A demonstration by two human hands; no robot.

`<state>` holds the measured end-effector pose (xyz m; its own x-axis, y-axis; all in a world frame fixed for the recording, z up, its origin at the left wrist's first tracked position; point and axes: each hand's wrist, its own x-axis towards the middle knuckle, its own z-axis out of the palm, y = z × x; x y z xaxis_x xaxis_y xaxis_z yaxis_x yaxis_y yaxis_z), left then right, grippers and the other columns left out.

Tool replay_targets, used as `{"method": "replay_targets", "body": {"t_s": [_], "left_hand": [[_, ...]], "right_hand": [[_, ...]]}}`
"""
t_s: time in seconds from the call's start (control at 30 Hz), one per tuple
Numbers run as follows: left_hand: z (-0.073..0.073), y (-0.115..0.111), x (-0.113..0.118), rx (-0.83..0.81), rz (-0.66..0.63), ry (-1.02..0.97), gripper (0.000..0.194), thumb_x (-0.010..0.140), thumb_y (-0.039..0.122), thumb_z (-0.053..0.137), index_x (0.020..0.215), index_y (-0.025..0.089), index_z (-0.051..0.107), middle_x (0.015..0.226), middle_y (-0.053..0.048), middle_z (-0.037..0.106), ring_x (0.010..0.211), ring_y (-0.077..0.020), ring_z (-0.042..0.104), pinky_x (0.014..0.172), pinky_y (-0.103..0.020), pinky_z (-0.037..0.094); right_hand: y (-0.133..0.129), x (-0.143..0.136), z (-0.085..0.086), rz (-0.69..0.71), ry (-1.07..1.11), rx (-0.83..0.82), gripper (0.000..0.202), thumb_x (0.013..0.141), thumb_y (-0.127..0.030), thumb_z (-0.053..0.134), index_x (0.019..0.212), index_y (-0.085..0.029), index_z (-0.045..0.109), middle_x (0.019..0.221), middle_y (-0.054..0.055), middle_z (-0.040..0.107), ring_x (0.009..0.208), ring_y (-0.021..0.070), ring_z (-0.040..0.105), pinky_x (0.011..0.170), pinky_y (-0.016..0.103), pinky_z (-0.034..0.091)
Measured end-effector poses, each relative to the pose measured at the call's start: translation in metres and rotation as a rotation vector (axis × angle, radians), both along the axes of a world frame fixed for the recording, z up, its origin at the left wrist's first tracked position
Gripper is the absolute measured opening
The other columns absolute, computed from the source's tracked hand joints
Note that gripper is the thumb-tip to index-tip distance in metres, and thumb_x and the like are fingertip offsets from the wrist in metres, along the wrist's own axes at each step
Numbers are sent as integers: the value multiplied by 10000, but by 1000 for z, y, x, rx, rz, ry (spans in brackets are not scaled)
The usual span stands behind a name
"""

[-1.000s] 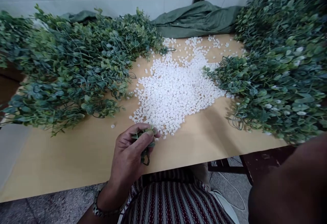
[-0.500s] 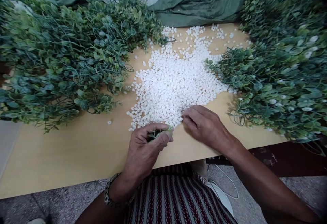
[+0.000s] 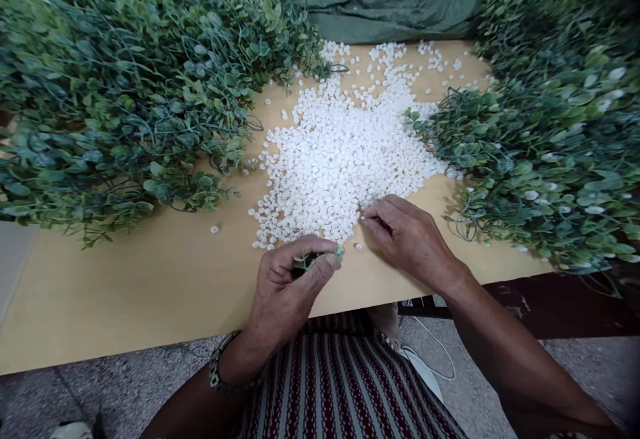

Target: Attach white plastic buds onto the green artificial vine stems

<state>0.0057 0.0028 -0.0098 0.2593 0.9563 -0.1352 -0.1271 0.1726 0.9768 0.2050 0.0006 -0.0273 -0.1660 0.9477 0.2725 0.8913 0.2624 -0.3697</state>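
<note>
My left hand (image 3: 286, 285) is closed around a small green leafy sprig (image 3: 311, 260) near the table's front edge. Its tip pokes out past my thumb. My right hand (image 3: 406, 235) rests just to the right, fingertips pinched at the near edge of a heap of small white beads (image 3: 340, 159) spread over the middle of the table. I cannot tell whether a bead is between the fingers. One loose bead (image 3: 358, 247) lies between my two hands.
A big pile of artificial green sprigs (image 3: 125, 92) covers the left of the tan tabletop (image 3: 150, 292); another pile (image 3: 550, 125) fills the right. A green cloth (image 3: 395, 5) lies at the back against the tiled wall. My striped-clad lap (image 3: 345, 385) is below.
My right arm came into view and my right hand settled at the near edge of the bead heap. My left hand with the sprig shifted right toward it.
</note>
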Motion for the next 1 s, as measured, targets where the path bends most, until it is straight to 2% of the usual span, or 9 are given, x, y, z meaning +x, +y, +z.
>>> {"method": "replay_targets", "body": {"t_s": [0.2,0.37,0.5,0.77,1.0], "left_hand": [[4,1,4,-89,103,4,23,634,178,721,632,202,720,595,6,623,524,-105,478,468,-214,344],[5,4,7,-82,21,49,42,654,188,695,611,189,692,544,21,561,469,-90,406,436,-212,305],[7,3,14,-71,11,55,71,656,174,670,587,182,661,512,39,500,458,-77,354,433,-206,271],[7,-2,24,-90,2,26,62,630,140,639,584,182,643,508,51,451,458,-72,324,443,-212,254],[9,-6,31,-68,-29,-13,106,620,101,606,546,174,626,522,41,518,453,-64,334,430,-203,259]], "right_hand": [[-4,4,3,9,251,-87,123,848,-148,498,801,-170,609,775,29,612,725,142,556,659,266,416],[-10,3,6,-24,669,-244,79,832,-211,562,776,-181,609,739,5,600,659,115,526,606,249,411],[-14,-5,7,-2,933,-267,82,784,-238,629,722,-191,603,668,-8,572,618,112,498,576,246,412],[-24,-22,3,86,1182,-160,78,788,-207,645,735,-213,588,687,-17,560,655,114,505,603,251,413],[-33,-31,-7,8,1277,-186,130,799,-305,656,743,-216,580,707,-7,603,658,127,545,621,271,447]]}}
